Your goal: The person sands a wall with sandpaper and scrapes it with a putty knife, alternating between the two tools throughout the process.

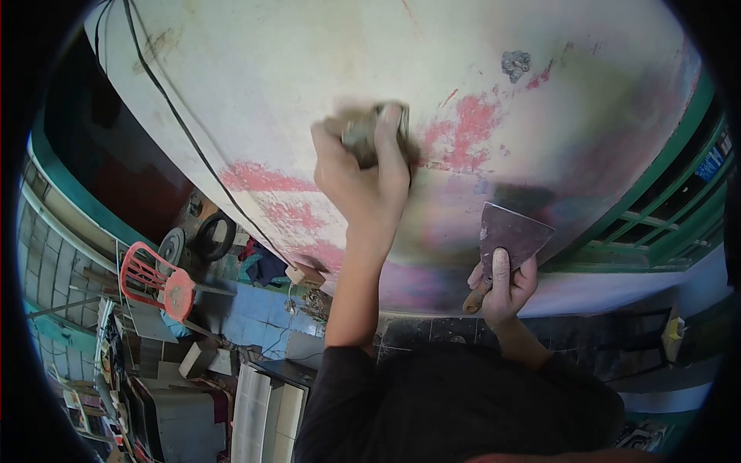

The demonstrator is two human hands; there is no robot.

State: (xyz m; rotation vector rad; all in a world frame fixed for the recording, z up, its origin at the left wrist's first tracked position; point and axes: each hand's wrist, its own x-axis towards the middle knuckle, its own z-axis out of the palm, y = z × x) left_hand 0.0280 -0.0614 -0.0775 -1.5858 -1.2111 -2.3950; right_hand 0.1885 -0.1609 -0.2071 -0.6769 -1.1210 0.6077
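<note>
The head view shows a wall (448, 46) with a large pink patch (472, 123), and two bare hands at either side of and below that patch. The block-like thing (359, 139) lies just left of the pink patch, at the wall; the left hand (359, 166) pinches it between thumb and curled fingers and is the nearer hand to the patch. Motion blur softens the block-like thing, so its long axis and firm contact with the wall cannot be told.

The right hand (505, 289) grips a scraper (515, 235) below and slightly right of the pink patch, its thumb laid along the base of the blade. The scraper's long axis slants, handle down and leftward, broad blade edge up and rightward, pointing to the wall area below the patch's right side. A dark shadow beyond the edge suggests that the blade stands off the wall. A rough grey spot (515, 66) sits above and right of the pink patch; a red chair (177, 295) stands well apart, down and left of it.
</note>
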